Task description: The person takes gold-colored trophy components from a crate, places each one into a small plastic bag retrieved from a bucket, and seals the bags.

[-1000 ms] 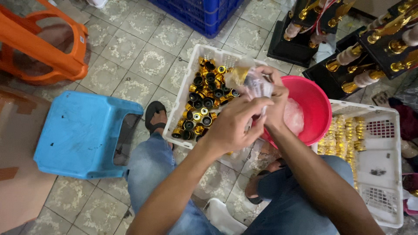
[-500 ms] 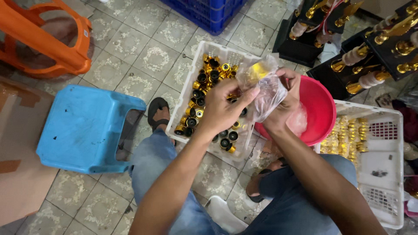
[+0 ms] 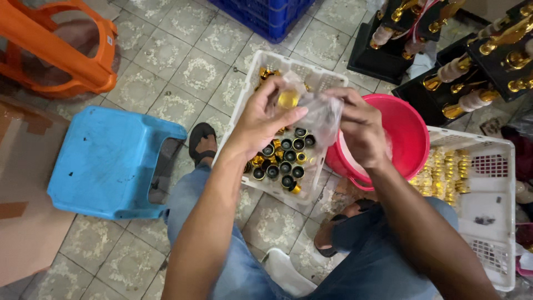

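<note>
Left hand (image 3: 266, 119): we pinch the clear bag (image 3: 316, 114), fingers closed on its edge.
Right hand (image 3: 361, 130): we grip the bag's other side.
Crate (image 3: 266, 66): under both hands, holding gold caps (image 3: 283, 164).
Bucket (image 3: 411, 139): red, just beyond our right hand.

My left hand (image 3: 261, 119) and right hand (image 3: 361, 130) gripped a clear plastic bag (image 3: 316, 111) above the white crate (image 3: 252, 94) of gold caps (image 3: 283, 161).

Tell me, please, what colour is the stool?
Blue; the stool shows best in the head view.
</note>
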